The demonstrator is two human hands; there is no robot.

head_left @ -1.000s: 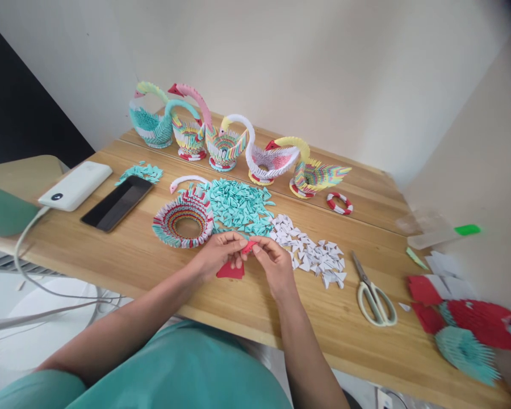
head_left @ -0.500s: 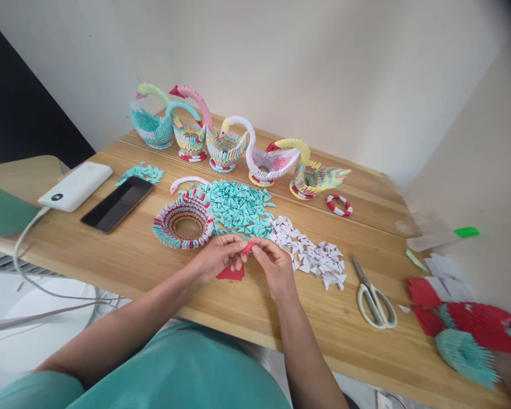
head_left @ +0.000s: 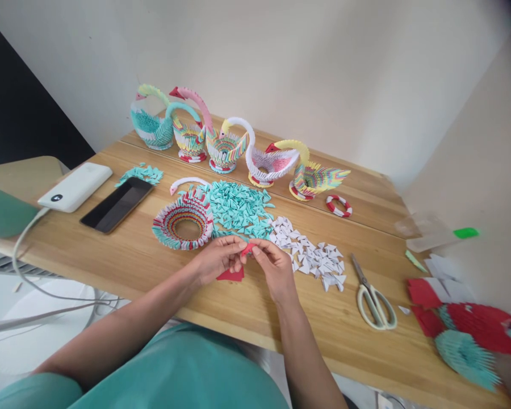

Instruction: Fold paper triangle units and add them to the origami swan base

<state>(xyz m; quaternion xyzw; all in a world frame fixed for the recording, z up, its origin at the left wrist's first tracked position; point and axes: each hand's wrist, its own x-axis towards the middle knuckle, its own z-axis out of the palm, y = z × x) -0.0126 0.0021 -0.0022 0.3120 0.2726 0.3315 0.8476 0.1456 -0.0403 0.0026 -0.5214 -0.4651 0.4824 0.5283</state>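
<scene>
A small red paper piece (head_left: 248,249) is pinched between my left hand (head_left: 220,259) and my right hand (head_left: 274,264), whose fingertips nearly meet above the table's front part. Under my left fingers lie flat red papers (head_left: 230,275), partly hidden. Just beyond my hands spreads a heap of folded teal pieces (head_left: 241,209). White folded pieces (head_left: 313,253) are scattered to the right of it. On the left, a round striped paper bowl (head_left: 183,222) stands beside the teal heap, with a curved white neck piece (head_left: 189,182) behind it.
Several paper swans (head_left: 264,165) line the back. A red and white ring (head_left: 339,205) lies near them. Scissors (head_left: 373,298) and red papers (head_left: 421,291) are at the right; a phone (head_left: 117,204) and white power bank (head_left: 75,186) with a cable are at the left.
The red piece has shifted slightly and turned between my fingertips. My left fingers have curled in a little.
</scene>
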